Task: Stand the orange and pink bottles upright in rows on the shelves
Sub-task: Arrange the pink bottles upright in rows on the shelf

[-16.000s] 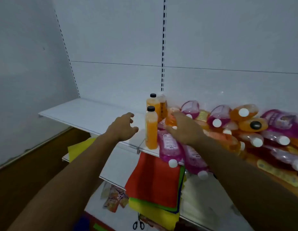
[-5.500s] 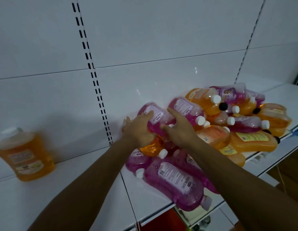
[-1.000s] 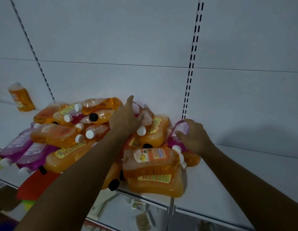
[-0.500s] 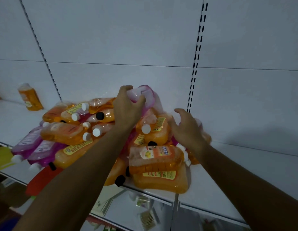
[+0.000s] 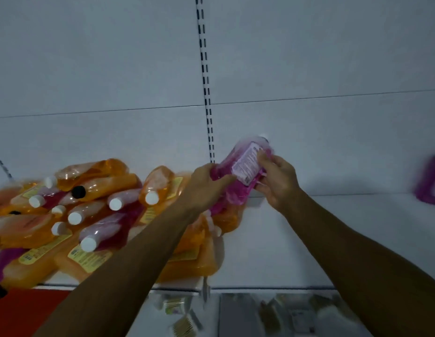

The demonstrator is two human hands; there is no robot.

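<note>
Fingers are being curled around a pink bottle, which is being held tilted in the air above the right end of the pile, its cap pointing up toward the back wall. The lower part is being gripped by the left hand, fingers wrapped underneath, while the labelled side is being pinched by the right hand, thumb on top. Two hands are probably being used so that the bottle can be turned upright before it is set down. The heap of orange and pink bottles is being left lying on its side on the white shelf, caps facing forward, well short of any row. The bare stretch of shelf to the right is likely being kept for standing pink bottles, since another pink bottle, blurred, is being seen at the far right edge against the wall. Most of the task is being judged as not yet done.
</note>
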